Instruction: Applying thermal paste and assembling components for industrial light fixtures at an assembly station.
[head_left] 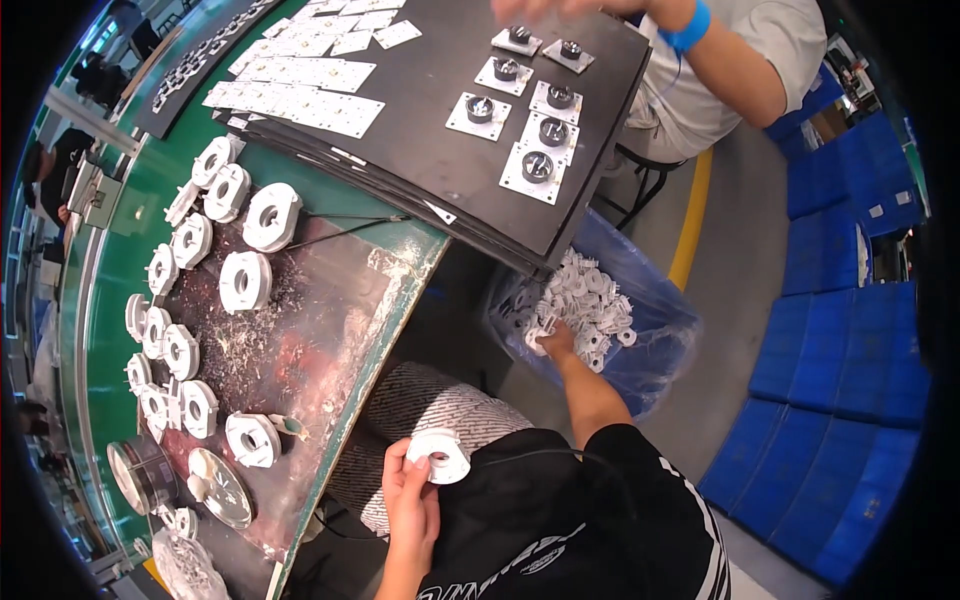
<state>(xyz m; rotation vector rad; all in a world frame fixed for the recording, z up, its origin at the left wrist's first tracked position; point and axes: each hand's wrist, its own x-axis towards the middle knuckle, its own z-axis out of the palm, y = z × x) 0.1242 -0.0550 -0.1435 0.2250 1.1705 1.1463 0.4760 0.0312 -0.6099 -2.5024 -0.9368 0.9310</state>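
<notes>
My left hand point(408, 500) holds a white plastic ring-shaped part point(452, 467) in front of my lap, thumb and fingers pinching its edge. To the right and farther off, my right hand point(560, 341) reaches down into a blue plastic bag point(655, 345) heaped with small white plastic parts point(592, 300). Its fingers curl at a white part point(538, 338) on the near side of the heap; the fingertips are partly hidden. On the bench at left stand several larger white ring-shaped housings point(271, 217), loosely grouped along the green surface.
Beside the housings are a round clear-lidded tin point(222, 488) and a crumpled plastic bag point(187, 566). A stack of black boards point(420, 150) carries white circuit boards point(300, 95) and square plates with black rings point(480, 109). A co-worker's arm point(735, 65) reaches over it. Blue crates point(835, 370) line the right.
</notes>
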